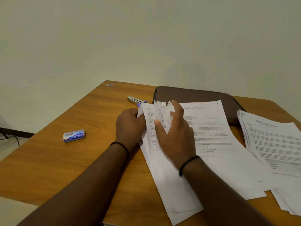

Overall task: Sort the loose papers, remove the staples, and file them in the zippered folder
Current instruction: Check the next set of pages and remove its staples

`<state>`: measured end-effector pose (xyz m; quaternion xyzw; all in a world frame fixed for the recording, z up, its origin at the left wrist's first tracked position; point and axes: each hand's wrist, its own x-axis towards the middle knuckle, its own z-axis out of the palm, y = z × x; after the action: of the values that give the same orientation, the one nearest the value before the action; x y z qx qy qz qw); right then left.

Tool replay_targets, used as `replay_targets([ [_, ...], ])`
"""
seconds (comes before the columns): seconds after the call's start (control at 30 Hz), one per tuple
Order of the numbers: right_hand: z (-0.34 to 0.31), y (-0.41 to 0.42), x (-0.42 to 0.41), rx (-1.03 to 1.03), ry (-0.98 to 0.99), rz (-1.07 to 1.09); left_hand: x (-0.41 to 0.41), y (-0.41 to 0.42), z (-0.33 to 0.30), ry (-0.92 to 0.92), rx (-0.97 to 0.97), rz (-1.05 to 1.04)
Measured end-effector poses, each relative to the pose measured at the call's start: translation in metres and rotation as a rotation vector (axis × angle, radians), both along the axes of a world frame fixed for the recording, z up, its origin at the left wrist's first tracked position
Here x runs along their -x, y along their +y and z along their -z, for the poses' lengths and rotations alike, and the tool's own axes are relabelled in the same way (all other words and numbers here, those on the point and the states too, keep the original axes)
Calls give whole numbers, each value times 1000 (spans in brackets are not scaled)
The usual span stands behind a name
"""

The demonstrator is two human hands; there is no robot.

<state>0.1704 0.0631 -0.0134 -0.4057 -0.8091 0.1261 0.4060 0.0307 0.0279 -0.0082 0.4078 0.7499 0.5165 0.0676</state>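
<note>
A bundle of white printed sheets (172, 190) lies on the wooden table in front of me, its pages fanned apart at the top. My left hand (129, 126) grips the bundle's upper left corner. My right hand (175, 129) holds the lifted upper pages, fingers spread among them. A single printed sheet (216, 144) lies flat to the right, partly over the dark brown zippered folder (192, 95), which is closed at the back. A blue and silver stapler (135, 101) lies just beyond my left hand. Any staple in the corner is hidden by my fingers.
A thick stack of printed papers (275, 144) sits at the right edge of the table (81, 160). A small blue staple box (74, 136) lies to the left. A few loose staples (110, 85) rest near the far left corner. A wall stands behind.
</note>
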Motion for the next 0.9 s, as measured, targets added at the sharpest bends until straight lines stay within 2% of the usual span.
replay_targets([
  [0.2, 7, 6, -8, 100, -365, 163, -15, -7, -12, -42, -11, -99],
  [0.3, 9, 6, -12, 145, -341, 152, -14, -15, -18, -61, -55, -163],
  [0.47, 9, 3, -21, 135, -299, 120, 0, -36, -51, 113, -194, -399],
  [0.7, -11, -6, -13, 178, -421, 249, 4, -64, -99, 273, -314, -447],
  [0.9, -33, -8, -10, 186, -467, 317, 17, -92, -120, 331, -510, -482],
])
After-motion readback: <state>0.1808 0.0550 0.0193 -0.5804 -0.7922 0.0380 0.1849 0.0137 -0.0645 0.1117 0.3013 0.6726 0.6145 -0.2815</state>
